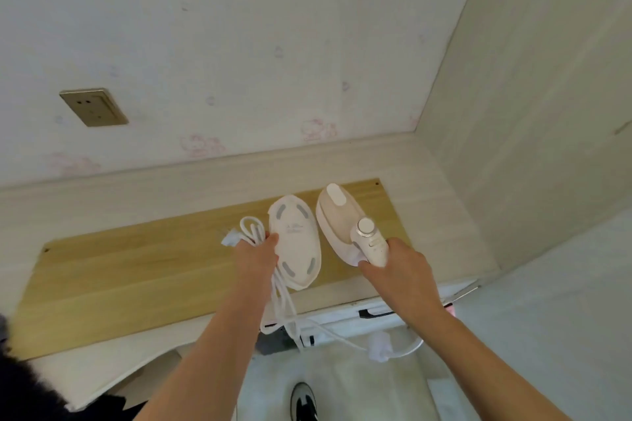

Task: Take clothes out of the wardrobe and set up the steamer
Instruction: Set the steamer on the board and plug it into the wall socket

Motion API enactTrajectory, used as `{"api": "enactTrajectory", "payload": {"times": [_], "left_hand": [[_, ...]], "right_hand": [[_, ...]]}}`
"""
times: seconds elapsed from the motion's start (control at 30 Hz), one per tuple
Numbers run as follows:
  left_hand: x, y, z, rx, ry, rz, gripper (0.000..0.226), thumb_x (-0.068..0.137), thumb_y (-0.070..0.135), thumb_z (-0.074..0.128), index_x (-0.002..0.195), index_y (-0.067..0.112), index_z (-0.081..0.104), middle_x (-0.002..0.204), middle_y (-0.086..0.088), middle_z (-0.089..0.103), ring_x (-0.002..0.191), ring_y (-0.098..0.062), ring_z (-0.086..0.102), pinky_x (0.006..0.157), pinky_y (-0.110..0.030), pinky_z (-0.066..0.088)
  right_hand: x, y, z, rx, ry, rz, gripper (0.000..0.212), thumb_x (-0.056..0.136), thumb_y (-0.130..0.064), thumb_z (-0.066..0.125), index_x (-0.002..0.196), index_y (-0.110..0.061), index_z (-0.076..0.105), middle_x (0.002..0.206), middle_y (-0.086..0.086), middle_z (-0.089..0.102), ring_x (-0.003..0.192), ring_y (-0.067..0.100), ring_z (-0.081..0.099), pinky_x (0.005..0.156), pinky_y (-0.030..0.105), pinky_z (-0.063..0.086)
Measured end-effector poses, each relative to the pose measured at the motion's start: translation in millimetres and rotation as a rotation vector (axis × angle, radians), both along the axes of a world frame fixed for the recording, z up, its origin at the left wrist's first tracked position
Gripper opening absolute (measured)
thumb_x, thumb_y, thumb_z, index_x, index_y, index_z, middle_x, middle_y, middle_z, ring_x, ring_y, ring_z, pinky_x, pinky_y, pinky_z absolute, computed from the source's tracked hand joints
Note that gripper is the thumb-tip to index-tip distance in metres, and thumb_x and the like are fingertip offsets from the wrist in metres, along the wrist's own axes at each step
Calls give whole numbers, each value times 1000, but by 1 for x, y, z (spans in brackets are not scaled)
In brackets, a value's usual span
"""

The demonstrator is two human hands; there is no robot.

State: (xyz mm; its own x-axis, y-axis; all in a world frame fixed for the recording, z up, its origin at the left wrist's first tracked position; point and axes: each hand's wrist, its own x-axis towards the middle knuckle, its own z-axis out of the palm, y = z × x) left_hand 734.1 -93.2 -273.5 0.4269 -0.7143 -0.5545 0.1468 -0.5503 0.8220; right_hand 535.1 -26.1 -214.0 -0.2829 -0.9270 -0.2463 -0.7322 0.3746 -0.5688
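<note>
I am holding the steamer [337,215] and its oval base [295,243] over the table's [119,267] far right corner.

My right hand [398,263] is wrapping round the steamer's handle [374,249], nose pointing at the far edge; my left hand [254,258] is clasping the base by its side, pinning the coiled cord [251,229] against it; I cannot tell whether either piece is touching the wood; I am judging the steamer to be hard, smooth plastic and probably nose-heavy, so the handle is looking like the one sure hold; the cord is hanging limp past the near edge and could be snagging there; the wall socket [94,107] is sitting well apart, above the far edge's left part.
</note>
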Motion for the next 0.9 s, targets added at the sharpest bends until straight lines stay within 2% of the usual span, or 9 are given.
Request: {"api": "enactTrajectory", "payload": {"times": [0.13,0.3,0.43,0.63,0.9], "left_hand": [[-7,-32,-16,60,-23,-34,13,89,15,64,94,5,59,64,-7,52,52,-18,48,51,-28,39],[-27,-55,-37,82,10,-32,10,89,11,63,91,3,58,63,-7,50,52,-17,46,52,-28,40],[-43,-64,-50,116,1,-32,15,88,16,65,91,5,57,74,-9,55,61,-21,52,64,-33,43],[-64,-73,-67,186,6,3,16,88,18,65,89,5,56,77,-9,57,72,-27,56,69,-35,47],[-79,-75,-73,229,-17,3,18,87,19,66,92,4,58,83,-12,63,75,-29,61,68,-36,51]], "right_hand": [[-2,-22,-8,39,12,-45,23,80,-36,63,86,-18,50,71,-7,53,61,7,49,52,27,36],[-8,-44,-19,74,25,-78,24,80,-36,64,86,-18,49,71,-8,51,61,10,48,49,25,32],[-16,-56,-28,97,18,-81,26,79,-37,64,87,-17,50,71,-6,52,64,14,50,54,29,35],[-28,-71,-35,113,12,-76,26,79,-38,64,86,-18,49,72,-8,52,71,20,54,61,30,39],[-37,-79,-41,123,13,-71,26,80,-37,64,89,-18,49,76,-5,55,73,20,55,62,30,40]]}}
